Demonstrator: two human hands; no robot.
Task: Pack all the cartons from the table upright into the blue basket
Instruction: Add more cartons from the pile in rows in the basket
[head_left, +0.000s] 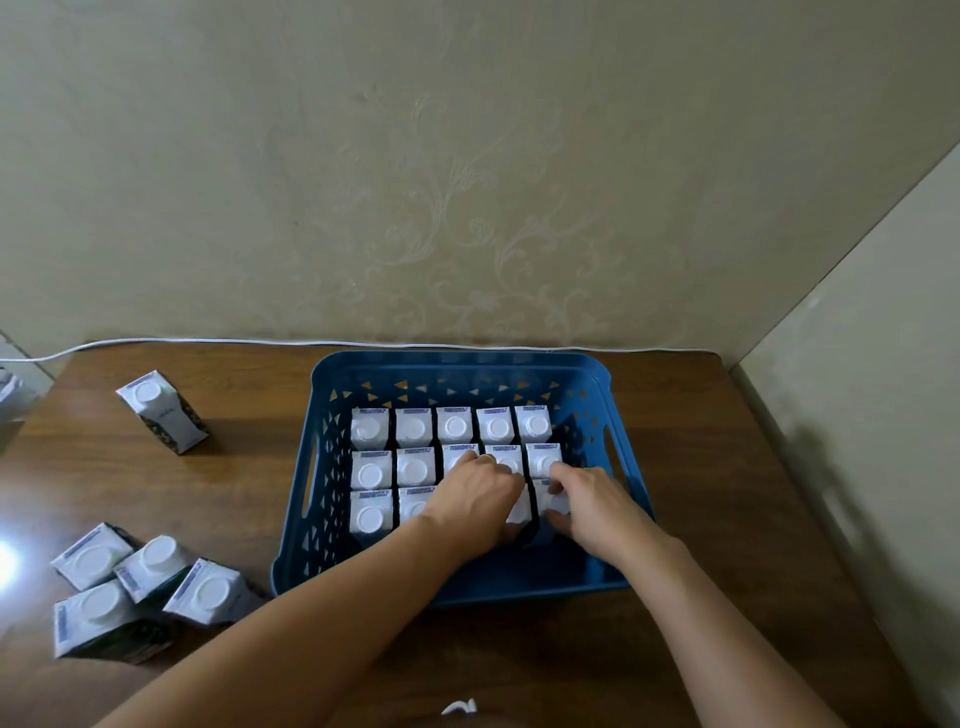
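Inside blue basket (332, 525), perhaps fifteen upright cartons (413, 427).

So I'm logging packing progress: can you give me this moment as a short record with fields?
basket: blue basket on the table, cartons upright in rows
front strip: bare
left hand: left hand over third-row cartons
right hand: right hand gripping the third-row carton at the right end
cartons outside: lone carton far left; cluster of four near left
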